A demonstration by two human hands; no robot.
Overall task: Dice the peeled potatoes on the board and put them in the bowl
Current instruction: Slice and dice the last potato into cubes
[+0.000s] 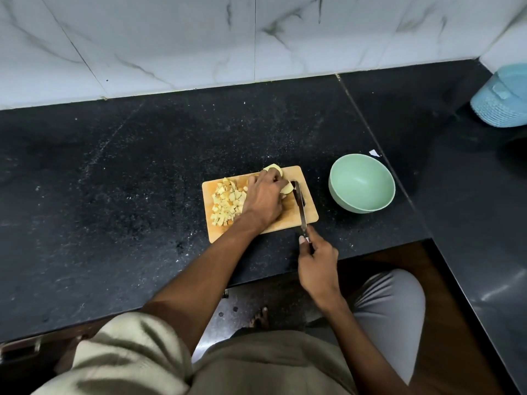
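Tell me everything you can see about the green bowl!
The green bowl is round, deep and pale mint, with a smooth matte look, maybe plastic. It stands upright on the black speckled counter, just right of the wooden cutting board and apart from it. Its inside shows no potato pieces yet; the diced potato lies on the board. Neither hand touches it: the right hand holds the knife nearby.

no readable text, labels, brands, numbers or signs on anything in view
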